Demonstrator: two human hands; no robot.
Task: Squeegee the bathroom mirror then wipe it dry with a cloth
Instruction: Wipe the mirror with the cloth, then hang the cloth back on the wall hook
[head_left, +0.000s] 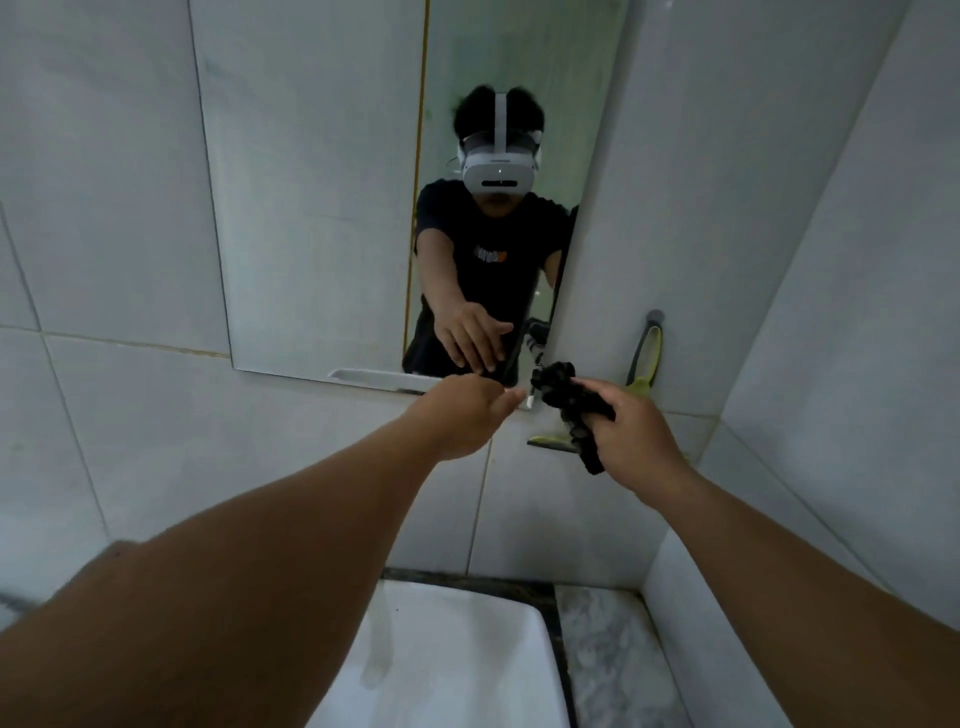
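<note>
Both bare arms reached forward toward the frameless rectangular wall mirror (322, 218) mounted on pale grey tiles. The right hand (631, 441) had its grip clamped around a crumpled black cloth (563, 395); the cloth's bunched upper end stuck out beyond the fingers toward the mirror's lower right corner, and a shorter tail hung below the palm. Whether the cloth touched the glass could not be told. The left hand (467, 415) was stretched out just beside it, near the mirror's bottom edge, fingers loosely curled together with the tips pointing at the cloth and holding nothing. Behind the right hand, the yellow-green and grey squeegee (644, 358) hung from a hook (654, 316) on the tiled wall just right of the mirror, its blade end partly hidden by the cloth and hand, apart from either grip. Below the arms lay a white rectangular basin (467, 654) set in a mottled grey stone table (608, 654).
</note>
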